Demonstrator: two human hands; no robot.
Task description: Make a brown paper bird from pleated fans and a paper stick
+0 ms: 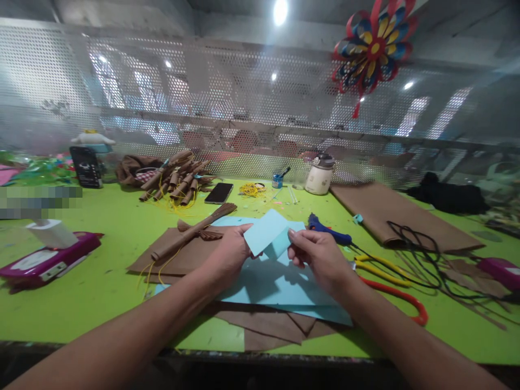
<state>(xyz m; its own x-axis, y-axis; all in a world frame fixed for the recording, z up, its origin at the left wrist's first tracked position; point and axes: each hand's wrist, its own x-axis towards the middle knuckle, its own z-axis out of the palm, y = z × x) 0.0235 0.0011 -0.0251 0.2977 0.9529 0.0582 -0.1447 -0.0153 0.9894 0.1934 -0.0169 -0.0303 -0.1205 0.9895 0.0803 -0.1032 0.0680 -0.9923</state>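
Observation:
Two small pieces of light blue paper are held up in front of me, partly overlapping. My left hand (235,249) is closed on the left edge of the upper blue paper piece (266,230). With thumb and fingers, my right hand (314,252) pinches the right edge of the lower blue paper piece (278,246). Beneath both hands lie larger light blue sheets (260,287), their shadowed surface on top of brown paper (264,327). To the left, a rolled brown paper stick with a fringed end (190,233) rests on a brown paper stack (162,249).
Right of my hands lie a blue glue gun (331,233), scissors with yellow and red handles (390,271) and a black cable (422,265). Behind are brown rolls (182,179), a phone (219,193) and a bottle (319,176). A purple power strip (49,260) sits left.

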